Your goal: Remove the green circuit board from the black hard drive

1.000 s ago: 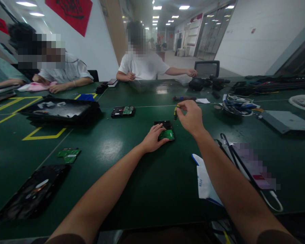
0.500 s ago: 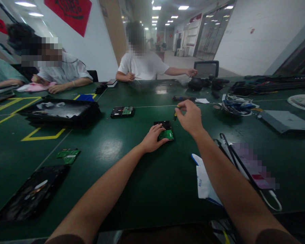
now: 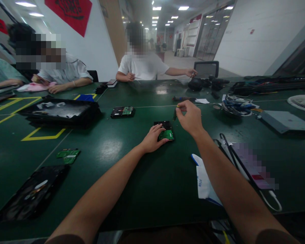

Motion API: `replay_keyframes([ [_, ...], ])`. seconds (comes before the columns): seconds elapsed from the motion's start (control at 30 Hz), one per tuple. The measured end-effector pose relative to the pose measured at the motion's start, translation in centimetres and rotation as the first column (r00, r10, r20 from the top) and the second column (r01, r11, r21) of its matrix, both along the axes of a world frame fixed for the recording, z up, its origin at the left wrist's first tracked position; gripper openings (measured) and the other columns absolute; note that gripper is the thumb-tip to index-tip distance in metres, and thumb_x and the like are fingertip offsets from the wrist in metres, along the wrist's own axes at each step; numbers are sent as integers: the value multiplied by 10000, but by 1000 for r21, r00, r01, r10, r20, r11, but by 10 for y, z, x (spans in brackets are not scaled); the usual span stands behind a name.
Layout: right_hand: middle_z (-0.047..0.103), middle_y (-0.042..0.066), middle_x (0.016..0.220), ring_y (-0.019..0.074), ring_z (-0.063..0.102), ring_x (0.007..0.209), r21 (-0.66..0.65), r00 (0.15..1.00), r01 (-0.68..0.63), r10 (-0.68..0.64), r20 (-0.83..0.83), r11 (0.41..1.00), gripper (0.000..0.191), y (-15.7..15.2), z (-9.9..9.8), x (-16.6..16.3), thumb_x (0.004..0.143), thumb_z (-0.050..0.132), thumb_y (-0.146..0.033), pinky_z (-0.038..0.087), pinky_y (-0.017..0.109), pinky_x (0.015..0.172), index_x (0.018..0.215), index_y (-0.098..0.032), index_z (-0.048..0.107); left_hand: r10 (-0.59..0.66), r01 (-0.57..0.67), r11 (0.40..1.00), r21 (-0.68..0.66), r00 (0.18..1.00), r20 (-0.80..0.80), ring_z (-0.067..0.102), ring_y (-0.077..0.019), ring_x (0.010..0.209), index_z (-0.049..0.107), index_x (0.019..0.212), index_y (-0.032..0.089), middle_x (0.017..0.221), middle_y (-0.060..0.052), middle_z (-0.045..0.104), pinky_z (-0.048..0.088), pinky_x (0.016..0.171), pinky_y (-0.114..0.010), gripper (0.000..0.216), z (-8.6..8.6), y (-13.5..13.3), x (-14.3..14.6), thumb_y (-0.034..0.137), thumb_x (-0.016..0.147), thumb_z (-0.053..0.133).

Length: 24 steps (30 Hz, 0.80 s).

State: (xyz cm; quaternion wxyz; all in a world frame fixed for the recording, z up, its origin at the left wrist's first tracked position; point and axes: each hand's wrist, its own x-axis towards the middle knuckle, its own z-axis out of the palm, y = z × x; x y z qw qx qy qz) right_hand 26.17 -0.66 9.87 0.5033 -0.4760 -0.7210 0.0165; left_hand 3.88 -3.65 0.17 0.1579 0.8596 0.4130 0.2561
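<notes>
Head view of a green work table (image 3: 142,189). At far left, an opened drive casing (image 3: 33,195) lies near the table's front edge, with two loose green circuit boards (image 3: 68,156) just beyond it; farther back, a black tray (image 3: 59,112) sits beside a corner of yellow floor-style tape (image 3: 43,137). A spare hard drive (image 3: 122,111), board side up, lies right of the tray. At centre, the left hand (image 3: 152,139) rests on the near left part of the hard drive (image 3: 165,130), which lies flat on the table with its green board facing up; the fingers are extended and laid over the casing, not curled round it. Just right of the drive, the right hand (image 3: 190,118) is raised above the table, thumb and fingertips pinched closed on the yellow-capped top of a small screwdriver (image 3: 175,114), which hangs roughly upright over the drive's far right corner; whether the tip touches cannot be told. Nearer the right forearm lies a white cloth (image 3: 204,183). Farther right are a bundle of cables (image 3: 237,105) and a flat grey box (image 3: 284,120). Other people sit along the table's far edge.
</notes>
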Motion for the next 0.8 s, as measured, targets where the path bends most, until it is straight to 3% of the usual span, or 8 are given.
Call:
replay_keyframes([
  [0.53, 707, 82, 977, 252, 666, 912, -34, 1000, 4, -5, -21, 999, 88, -2, 2, -1, 918, 608, -306, 548, 441, 857, 966, -234, 623, -3, 3, 1000, 19, 1000, -3, 287, -350, 1554, 542, 1433, 183, 1641, -159, 388, 281, 1266, -558, 610, -3, 2, 0, 551, 953, 623],
  [0.8, 693, 95, 1043, 248, 667, 935, 15, 1000, -3, 3, 31, 1000, 133, -3, 3, -2, 904, 586, -253, 552, 437, 875, 1017, -223, 650, 6, -6, 1000, -12, 1000, -6, 281, -360, 1556, 528, 1449, 214, 1652, -141, 376, 290, 1255, -588, 618, -1, 1, 0, 558, 946, 630],
])
